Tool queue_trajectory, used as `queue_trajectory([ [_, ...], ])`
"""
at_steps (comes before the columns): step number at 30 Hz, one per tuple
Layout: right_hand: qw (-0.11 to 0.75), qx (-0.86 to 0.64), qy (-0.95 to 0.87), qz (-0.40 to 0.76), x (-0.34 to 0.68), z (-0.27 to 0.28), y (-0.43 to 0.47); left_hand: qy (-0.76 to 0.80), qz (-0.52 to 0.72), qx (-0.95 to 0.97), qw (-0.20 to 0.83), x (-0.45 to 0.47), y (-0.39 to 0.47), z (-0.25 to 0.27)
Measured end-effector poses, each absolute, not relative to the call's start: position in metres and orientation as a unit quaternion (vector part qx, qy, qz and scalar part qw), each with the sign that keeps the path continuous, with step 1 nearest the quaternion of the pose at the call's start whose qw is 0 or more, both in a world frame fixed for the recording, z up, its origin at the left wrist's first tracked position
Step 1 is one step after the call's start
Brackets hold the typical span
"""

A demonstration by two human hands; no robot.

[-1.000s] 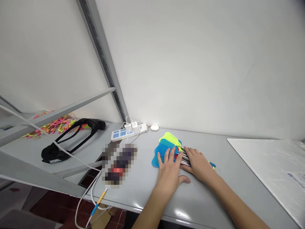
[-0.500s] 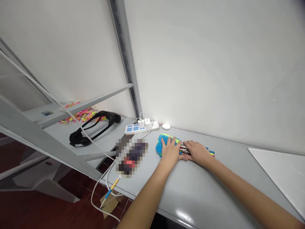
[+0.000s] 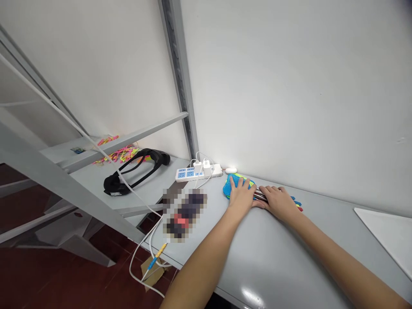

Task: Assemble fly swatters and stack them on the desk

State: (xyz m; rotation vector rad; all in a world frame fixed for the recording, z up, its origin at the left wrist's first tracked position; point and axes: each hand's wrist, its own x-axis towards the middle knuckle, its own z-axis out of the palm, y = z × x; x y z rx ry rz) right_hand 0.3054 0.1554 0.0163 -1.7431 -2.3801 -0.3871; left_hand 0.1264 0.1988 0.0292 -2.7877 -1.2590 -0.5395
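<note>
A bundle of fly swatters [image 3: 228,185] lies on the grey desk near the wall. Their perforated blue and yellow-green heads point left, the metal rods [image 3: 260,194] run through the middle, and blue, yellow and red handle ends [image 3: 298,204] stick out at the right. My left hand [image 3: 241,195] is over the heads, fingers spread across the top and thumb along the near side. Beside it, my right hand [image 3: 277,201] is curled over the rods and handles, covering much of them. How many swatters there are cannot be made out.
Left of my hands lies a pixelated phone-like object [image 3: 185,216] with a cable. Behind it sit a white power strip [image 3: 212,172] with chargers and a white round item [image 3: 231,170]. A black headset-like frame [image 3: 138,171], grey ladder bars [image 3: 128,135] and a white board [image 3: 386,231] flank the desk.
The view has shifted slightly, so the scene sits further right. Both hands and the swatters have moved a little towards the wall, closer to the white round item.
</note>
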Motion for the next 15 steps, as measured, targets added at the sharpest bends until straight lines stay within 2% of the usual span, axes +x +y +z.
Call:
queue_trajectory([
  [10, 0.104, -0.644, -0.738, -0.171, 0.334, 0.01, 0.103, -0.41, -0.197, -0.89, 0.017, 0.134, 0.186, 0.034],
  [15, 0.141, -0.658, -0.711, -0.204, 0.342, 0.006, 0.072, -0.375, -0.208, -0.903, 0.005, 0.147, 0.169, 0.037],
])
